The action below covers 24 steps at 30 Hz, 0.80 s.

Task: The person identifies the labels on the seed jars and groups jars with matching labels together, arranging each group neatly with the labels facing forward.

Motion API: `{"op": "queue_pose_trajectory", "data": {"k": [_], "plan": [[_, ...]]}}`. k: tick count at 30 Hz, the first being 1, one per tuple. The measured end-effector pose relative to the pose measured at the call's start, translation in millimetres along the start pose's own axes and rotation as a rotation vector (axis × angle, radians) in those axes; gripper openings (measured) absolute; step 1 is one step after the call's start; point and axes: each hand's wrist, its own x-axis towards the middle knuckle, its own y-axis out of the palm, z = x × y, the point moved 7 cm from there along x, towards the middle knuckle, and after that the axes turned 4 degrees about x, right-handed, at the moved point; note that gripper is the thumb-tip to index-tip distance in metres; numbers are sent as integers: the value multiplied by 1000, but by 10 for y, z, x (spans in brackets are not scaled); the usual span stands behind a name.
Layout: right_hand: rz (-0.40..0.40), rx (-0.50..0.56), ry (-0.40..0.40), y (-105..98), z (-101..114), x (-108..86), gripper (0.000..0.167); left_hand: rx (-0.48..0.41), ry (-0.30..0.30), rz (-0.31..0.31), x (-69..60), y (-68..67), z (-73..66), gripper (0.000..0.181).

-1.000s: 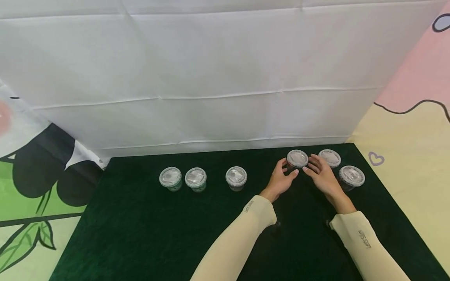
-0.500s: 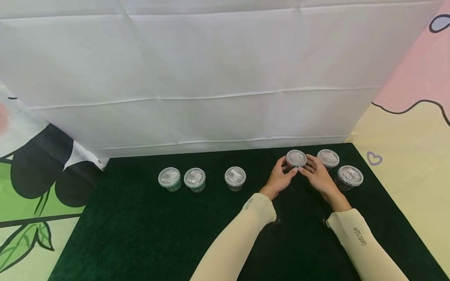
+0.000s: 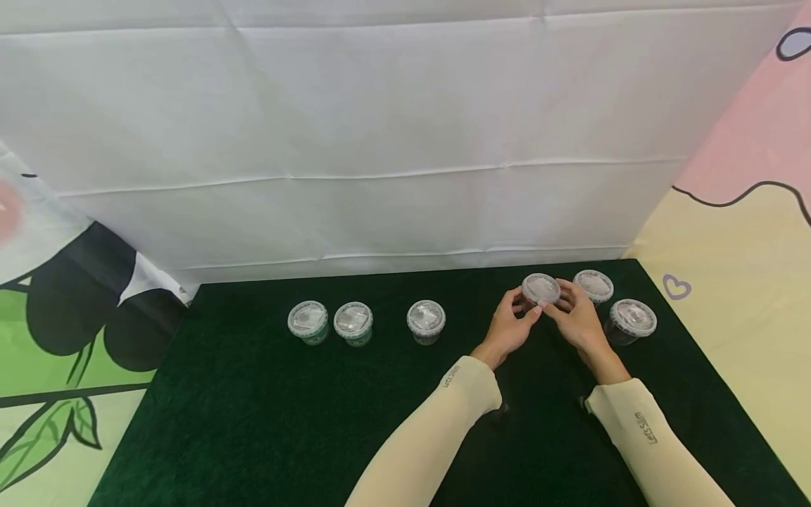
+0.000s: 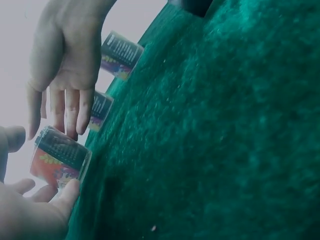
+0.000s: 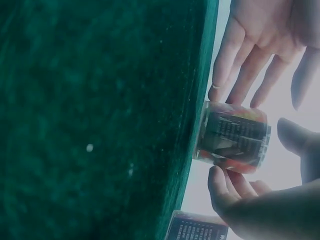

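A small lidded plastic cup (image 3: 541, 287) with a dark printed label is between my two hands near the table's back edge. My left hand (image 3: 509, 329) holds its left side, fingertips on the wall and thumb towards the front. The right hand (image 3: 579, 322) holds the opposite side with its fingertips. The left wrist view shows the cup's orange and dark label (image 4: 57, 155). In the right wrist view the cup (image 5: 232, 137) is on its side relative to the picture, its base close to the green cloth; whether it touches is unclear.
Two similar lidded cups, a rear one (image 3: 594, 285) and a front one (image 3: 632, 320), stand just right of my right hand. Further left are three more: a near one (image 3: 426, 320), a middle one (image 3: 353, 322) and a leftmost one (image 3: 307, 321). Green cloth (image 3: 285, 422) covers the table; a white sheet (image 3: 380, 141) hangs behind.
My right hand has moved left and closed in on the cup. Since half a second ago, both hands and the cup have shifted slightly right. The other cups have stayed put.
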Motion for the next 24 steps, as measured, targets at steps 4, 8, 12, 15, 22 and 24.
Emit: {"op": "queue_pose_trajectory", "data": {"k": [4, 8, 12, 15, 22, 24], "plan": [[-23, -9, -7, -8, 20, -40, 69, -8, 41, -16, -85, -10, -41, 49], [-10, -15, -20, -8, 33, -88, 70, -5, 77, -34, -163, -22, -56, 48], [8, -7, -32, -5, 47, -135, 70, 23, 109, -59, -212, -46, -61, 46], [25, -6, -34, -4, 60, -168, 71, 37, 138, -78, -246, -76, -73, 44], [70, -10, -58, 10, 135, -260, 71, 37, 165, -128, -335, -164, -95, 45], [82, -12, -78, 19, 168, -287, 70, 38, 181, -138, -363, -194, -118, 50]]}}
